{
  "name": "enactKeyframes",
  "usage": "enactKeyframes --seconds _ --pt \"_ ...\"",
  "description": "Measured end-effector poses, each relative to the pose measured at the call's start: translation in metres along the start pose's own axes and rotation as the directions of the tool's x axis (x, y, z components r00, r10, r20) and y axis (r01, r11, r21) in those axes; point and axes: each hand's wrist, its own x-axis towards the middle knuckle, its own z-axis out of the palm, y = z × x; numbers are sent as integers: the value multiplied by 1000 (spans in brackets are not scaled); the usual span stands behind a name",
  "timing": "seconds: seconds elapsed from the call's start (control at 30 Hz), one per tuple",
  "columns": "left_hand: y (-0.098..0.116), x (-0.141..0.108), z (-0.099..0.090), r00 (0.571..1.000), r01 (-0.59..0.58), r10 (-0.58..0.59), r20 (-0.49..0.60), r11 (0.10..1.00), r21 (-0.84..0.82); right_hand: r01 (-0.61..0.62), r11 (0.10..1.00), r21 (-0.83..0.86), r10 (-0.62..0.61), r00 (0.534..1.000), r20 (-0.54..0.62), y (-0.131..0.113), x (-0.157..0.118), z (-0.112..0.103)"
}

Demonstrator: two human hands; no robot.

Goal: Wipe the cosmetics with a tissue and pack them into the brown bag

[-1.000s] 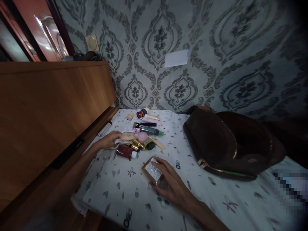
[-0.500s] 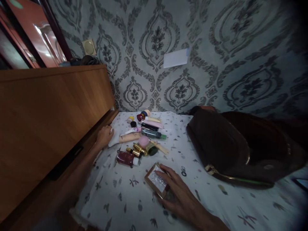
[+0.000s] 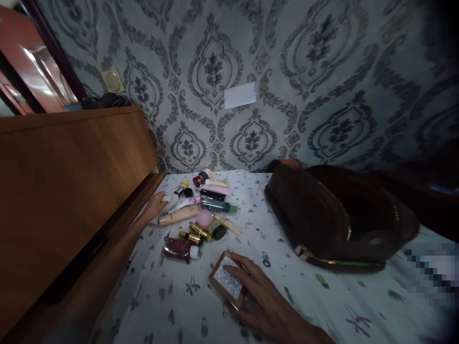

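My right hand (image 3: 263, 298) is closed around a small brown-edged box (image 3: 228, 279) with a sparkly silver top, low over the printed sheet. My left hand (image 3: 155, 206) reaches to the bed's left side, its fingers closed on a white tube (image 3: 171, 203) that is partly hidden. Just below it lies a peach tube (image 3: 179, 216). Nearby are a pink sponge (image 3: 205, 219), a dark green jar (image 3: 217, 230), two gold-and-black lipstick-like tubes (image 3: 200, 231) and a dark red bottle (image 3: 180, 249) with a white cap.
A dark brown bag (image 3: 304, 215) with an open zip stands on the right. A green-capped bottle (image 3: 217, 205), a pink tube (image 3: 215, 190) and several small jars lie toward the wall. A wooden cabinet (image 3: 71, 177) borders the bed on the left.
The view has turned a little to the right. My left hand has closed on the white tube and drawn it apart from the peach one. My right hand still holds the box.
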Motion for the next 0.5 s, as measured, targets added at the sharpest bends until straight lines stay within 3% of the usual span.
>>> enactKeyframes --seconds 0.2,0.37,0.5 --pt "50 66 12 993 -98 93 -66 992 -77 23 1000 -14 -23 999 -31 -2 -1 -3" --pt "102 130 49 993 -118 115 -27 983 -141 9 1000 -2 -9 1000 -27 0 0 -1" --pt "120 169 77 993 -89 104 62 974 -209 -21 1000 -14 21 1000 -11 11 3 9"
